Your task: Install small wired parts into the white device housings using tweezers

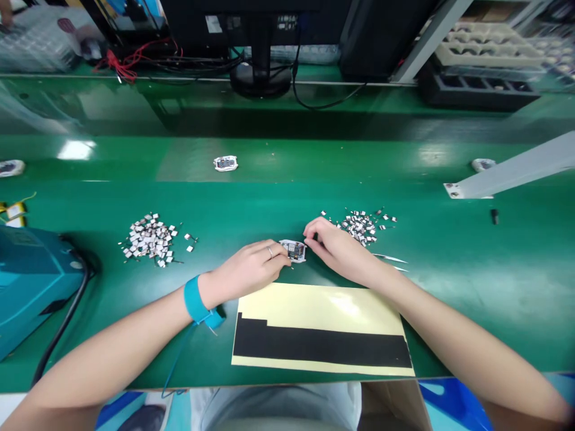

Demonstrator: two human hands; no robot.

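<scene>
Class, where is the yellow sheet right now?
In the head view, the yellow sheet lies low and slightly right of centre on the green table, near its front edge, just below the small white device that the left hand touches.

Glossy green tabletop (251, 209) fills mid-frame. Small white-rimmed rounded casing (296, 251), centre: dark grey and silver interior. Pale-yellow rectangular sheet (323, 305), lower centre: one black band, stepped at left end. Teal wrist strap (193, 298), left of it: plain. White-faced small square parts, heaped left (150, 239) and right (362, 226) of centre: dark-flecked. Tangled wires (123, 63), upper left: red.
</scene>
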